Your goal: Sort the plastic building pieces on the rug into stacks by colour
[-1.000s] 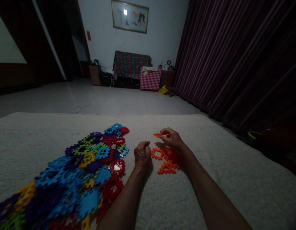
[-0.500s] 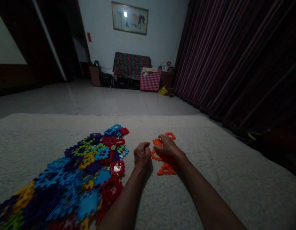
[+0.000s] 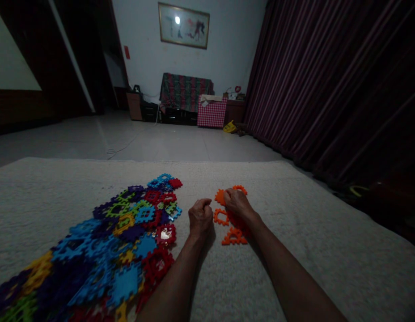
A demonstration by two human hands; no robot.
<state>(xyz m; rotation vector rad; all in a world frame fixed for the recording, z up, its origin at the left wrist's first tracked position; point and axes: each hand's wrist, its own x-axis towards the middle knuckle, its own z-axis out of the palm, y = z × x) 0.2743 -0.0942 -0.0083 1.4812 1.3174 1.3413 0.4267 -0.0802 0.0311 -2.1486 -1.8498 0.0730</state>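
Note:
My left hand [image 3: 200, 218] rests on the pale quilted mat [image 3: 294, 250], its fingers curled closed; whatever may lie inside them is hidden. To its right, my right hand [image 3: 239, 203] has its fingers drawn together at the right edge of a solid orange interlocking tile [image 3: 220, 197] with toothed edges. Just below that tile lies an orange window-frame tile [image 3: 221, 217]. Nearest to me is an orange arched piece [image 3: 234, 237], and another orange piece [image 3: 240, 189] shows beyond my right fingers. My right hand and wrist partly cover the orange group.
A heap of blue, purple, red, green and yellow toothed tiles [image 3: 127, 241] spreads along the left, reaching under my left forearm. Beyond the mat are a tiled floor [image 3: 174, 143], a cloth-covered cabinet [image 3: 185, 91] and a framed picture [image 3: 184, 26]. Dark curtains [image 3: 301, 80] hang at right.
My right hand's fingers, spread over the orange tiles before, have drawn together and shifted slightly right, uncovering more of the solid and window-frame tiles. My left hand keeps its place.

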